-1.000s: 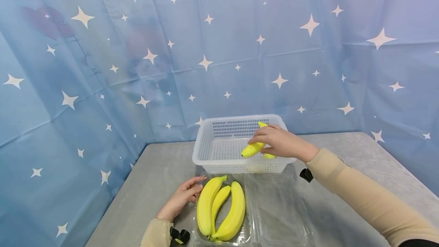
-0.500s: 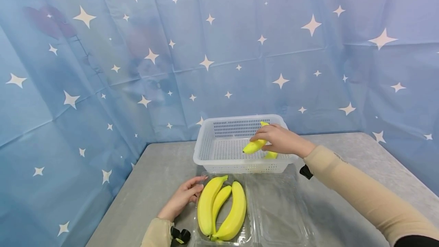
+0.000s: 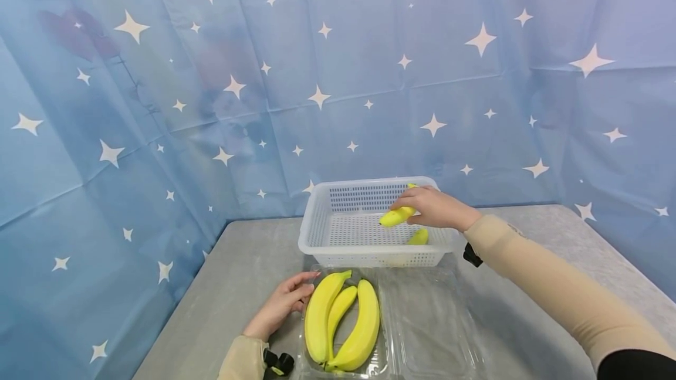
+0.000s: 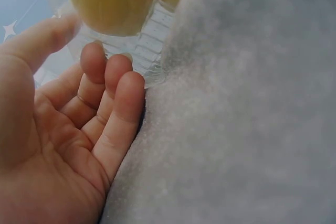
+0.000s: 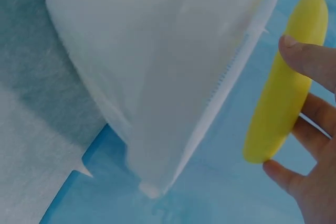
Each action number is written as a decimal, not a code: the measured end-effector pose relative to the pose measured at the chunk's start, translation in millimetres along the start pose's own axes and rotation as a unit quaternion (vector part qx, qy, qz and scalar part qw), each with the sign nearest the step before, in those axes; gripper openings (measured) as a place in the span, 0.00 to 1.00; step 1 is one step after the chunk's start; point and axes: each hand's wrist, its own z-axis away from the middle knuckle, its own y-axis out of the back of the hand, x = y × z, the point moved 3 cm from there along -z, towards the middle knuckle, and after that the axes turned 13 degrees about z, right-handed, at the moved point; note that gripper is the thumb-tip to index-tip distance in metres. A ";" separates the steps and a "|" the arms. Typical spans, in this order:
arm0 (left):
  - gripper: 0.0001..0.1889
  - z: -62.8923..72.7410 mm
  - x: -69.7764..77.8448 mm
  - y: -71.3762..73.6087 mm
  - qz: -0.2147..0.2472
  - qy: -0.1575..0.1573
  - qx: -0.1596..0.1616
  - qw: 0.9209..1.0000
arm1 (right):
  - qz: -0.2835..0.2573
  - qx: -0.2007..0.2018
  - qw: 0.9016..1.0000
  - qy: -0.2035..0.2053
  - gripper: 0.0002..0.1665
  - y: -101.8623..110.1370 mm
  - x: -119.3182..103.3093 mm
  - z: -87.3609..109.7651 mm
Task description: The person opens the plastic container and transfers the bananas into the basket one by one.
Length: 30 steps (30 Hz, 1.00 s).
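Note:
My right hand (image 3: 440, 209) grips a yellow banana (image 3: 397, 216) over the right side of a white plastic basket (image 3: 372, 250). In the right wrist view, thumb and fingers hold this banana (image 5: 283, 93) along its sides, apart from the basket. Another banana (image 3: 419, 237) lies at the basket's near right, partly hidden by the wall. My left hand (image 3: 282, 304) rests against the left side of a clear plastic clamshell box (image 3: 384, 333). Its relaxed, slightly bent fingers touch the box edge in the left wrist view. Inside lie three bananas: left (image 3: 319, 318), middle (image 3: 340, 309) and right (image 3: 364, 330).
The box's clear lid (image 3: 433, 321) lies folded open to the right on the grey table (image 3: 528, 304). Behind the basket hangs a blue curtain (image 3: 343, 122) with white stars. Both wrists carry small black devices.
My right hand has lifted the banana slightly up and to the right, showing more of the banana lying in the basket. The left hand and the box have stayed put.

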 end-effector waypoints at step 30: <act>0.28 0.8 1.1 2.5 0.001 -0.004 -0.014 1.000 | 0.002 -0.046 0.999 0.010 0.26 -30.0 20.9 -4.1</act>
